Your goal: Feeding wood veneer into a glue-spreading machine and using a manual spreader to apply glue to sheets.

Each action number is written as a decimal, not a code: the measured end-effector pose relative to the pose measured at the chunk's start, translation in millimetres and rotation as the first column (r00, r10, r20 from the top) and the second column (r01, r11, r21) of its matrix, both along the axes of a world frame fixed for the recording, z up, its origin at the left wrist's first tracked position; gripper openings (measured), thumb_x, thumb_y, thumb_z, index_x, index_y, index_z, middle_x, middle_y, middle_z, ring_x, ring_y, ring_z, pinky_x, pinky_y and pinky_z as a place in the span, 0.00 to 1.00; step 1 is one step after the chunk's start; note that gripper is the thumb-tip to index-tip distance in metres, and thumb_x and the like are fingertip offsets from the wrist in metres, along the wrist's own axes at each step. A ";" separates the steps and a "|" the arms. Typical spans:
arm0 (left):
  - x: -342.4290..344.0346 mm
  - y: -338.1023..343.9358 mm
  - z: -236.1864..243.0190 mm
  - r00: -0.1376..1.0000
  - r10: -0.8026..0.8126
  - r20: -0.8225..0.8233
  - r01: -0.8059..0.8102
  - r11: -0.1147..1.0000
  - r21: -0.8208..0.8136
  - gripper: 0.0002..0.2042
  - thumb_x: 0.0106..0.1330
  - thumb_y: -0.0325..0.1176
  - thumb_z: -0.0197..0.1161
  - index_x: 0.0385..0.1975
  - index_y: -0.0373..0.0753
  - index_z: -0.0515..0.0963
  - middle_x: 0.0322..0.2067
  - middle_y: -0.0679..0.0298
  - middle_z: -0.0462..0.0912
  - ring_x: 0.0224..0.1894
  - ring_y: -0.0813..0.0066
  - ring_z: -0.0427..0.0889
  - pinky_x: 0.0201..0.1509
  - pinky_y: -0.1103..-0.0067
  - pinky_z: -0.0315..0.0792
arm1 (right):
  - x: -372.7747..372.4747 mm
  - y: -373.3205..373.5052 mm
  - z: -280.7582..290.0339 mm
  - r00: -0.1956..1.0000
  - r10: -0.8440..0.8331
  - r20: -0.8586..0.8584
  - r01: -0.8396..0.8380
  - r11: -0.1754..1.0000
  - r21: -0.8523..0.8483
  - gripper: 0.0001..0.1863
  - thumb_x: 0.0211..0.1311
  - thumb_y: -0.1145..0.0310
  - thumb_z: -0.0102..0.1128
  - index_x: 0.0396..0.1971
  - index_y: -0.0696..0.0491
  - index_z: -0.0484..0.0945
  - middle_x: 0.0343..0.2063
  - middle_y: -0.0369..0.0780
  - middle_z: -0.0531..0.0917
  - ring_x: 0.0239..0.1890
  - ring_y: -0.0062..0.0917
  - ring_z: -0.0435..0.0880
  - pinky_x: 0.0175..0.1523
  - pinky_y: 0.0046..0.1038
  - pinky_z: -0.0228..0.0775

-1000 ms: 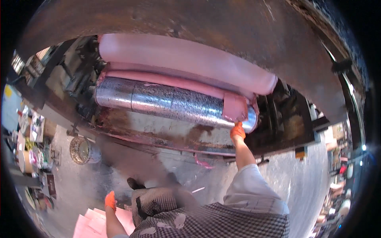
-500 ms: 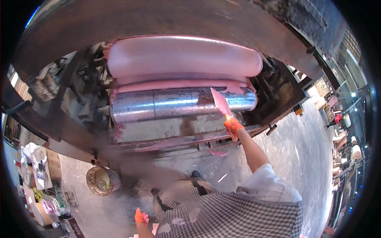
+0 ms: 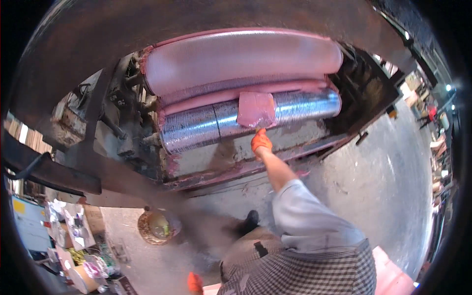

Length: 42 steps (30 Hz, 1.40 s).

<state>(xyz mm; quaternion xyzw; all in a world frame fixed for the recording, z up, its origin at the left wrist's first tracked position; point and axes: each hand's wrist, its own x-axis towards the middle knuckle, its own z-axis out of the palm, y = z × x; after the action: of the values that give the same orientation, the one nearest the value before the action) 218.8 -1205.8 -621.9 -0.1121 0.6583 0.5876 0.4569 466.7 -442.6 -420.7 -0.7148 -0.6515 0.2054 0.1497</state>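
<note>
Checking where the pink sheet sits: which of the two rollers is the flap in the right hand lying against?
The lower roller, bare shiny metal; the upper roller is wrapped in pink.

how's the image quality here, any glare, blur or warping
Head view: strong fisheye warp, so the metal roller and pink-coated roller bow toward a black rim; bright glare streaks on the metal roller and lamp flare at the right edge; the floor by the basket is motion-smeared; the right hand and pink sheet are fairly sharp.
</note>
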 end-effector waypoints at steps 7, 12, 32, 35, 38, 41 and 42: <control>-6.5 69.3 36.0 0.929 -0.170 0.330 0.271 0.917 -0.292 0.15 0.67 0.54 0.58 0.31 0.50 0.71 0.24 0.73 0.70 0.23 0.79 0.70 0.23 0.81 0.63 | 93.3 -61.1 18.8 0.952 0.237 0.196 -0.187 0.952 -0.243 0.31 0.53 0.65 0.65 0.57 0.48 0.62 0.50 0.46 0.80 0.52 0.43 0.80 0.52 0.41 0.73; -22.5 194.9 72.4 0.952 -0.263 0.158 0.292 0.932 -0.213 0.15 0.67 0.54 0.58 0.31 0.50 0.71 0.24 0.73 0.70 0.23 0.79 0.70 0.23 0.82 0.64 | 88.2 -93.1 105.0 0.961 0.266 -0.076 -0.276 0.943 -0.188 0.23 0.67 0.55 0.44 0.58 0.49 0.66 0.59 0.52 0.74 0.59 0.45 0.75 0.61 0.42 0.66; 108.6 466.9 255.3 0.706 -0.680 -0.198 0.679 0.729 -0.081 0.24 0.68 0.48 0.63 0.58 0.41 0.71 0.46 0.68 0.79 0.44 0.79 0.79 0.48 0.83 0.73 | 134.6 10.0 12.4 0.136 -0.510 -0.850 -0.323 0.788 -0.524 0.30 0.62 0.37 0.55 0.40 0.53 0.70 0.26 0.46 0.79 0.20 0.39 0.81 0.24 0.40 0.73; 125.7 502.1 252.2 0.514 -0.826 -0.229 0.839 0.540 -0.062 0.24 0.67 0.51 0.62 0.58 0.44 0.72 0.46 0.68 0.80 0.44 0.77 0.80 0.50 0.79 0.72 | 127.3 -7.9 5.7 0.159 -0.518 -0.840 -0.344 0.769 -0.539 0.33 0.64 0.36 0.50 0.44 0.56 0.71 0.28 0.47 0.80 0.24 0.38 0.84 0.28 0.41 0.78; 162.0 535.6 268.1 0.449 -0.885 -0.120 0.876 0.463 -0.137 0.25 0.66 0.54 0.62 0.57 0.47 0.72 0.48 0.67 0.79 0.45 0.75 0.80 0.54 0.74 0.71 | 120.5 -34.2 -11.4 0.046 -0.519 -0.854 -0.365 0.786 -0.498 0.31 0.65 0.38 0.52 0.42 0.56 0.70 0.26 0.46 0.80 0.24 0.39 0.84 0.28 0.41 0.78; 178.3 547.4 270.1 0.459 -0.888 -0.038 0.876 0.459 -0.146 0.26 0.65 0.57 0.62 0.58 0.51 0.70 0.46 0.68 0.78 0.43 0.74 0.80 0.54 0.71 0.70 | 103.8 -76.4 -13.3 -0.134 -0.647 -0.751 -0.490 0.702 -0.517 0.28 0.62 0.39 0.57 0.39 0.52 0.69 0.25 0.47 0.81 0.25 0.42 0.85 0.27 0.45 0.78; 176.2 548.1 271.7 0.489 -0.873 0.008 0.865 0.483 -0.132 0.27 0.65 0.57 0.62 0.59 0.52 0.69 0.45 0.68 0.78 0.42 0.74 0.80 0.52 0.71 0.70 | 93.2 -100.1 -4.2 -0.165 -0.612 -0.773 -0.441 0.747 -0.497 0.30 0.60 0.38 0.59 0.39 0.52 0.68 0.25 0.47 0.81 0.25 0.41 0.85 0.28 0.44 0.79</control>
<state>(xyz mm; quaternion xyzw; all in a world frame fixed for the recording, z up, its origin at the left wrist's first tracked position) 395.0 -657.7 -350.1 0.2266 0.6715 0.2397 0.6635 559.9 -542.8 -424.9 -0.3367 -0.1142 0.8690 0.3442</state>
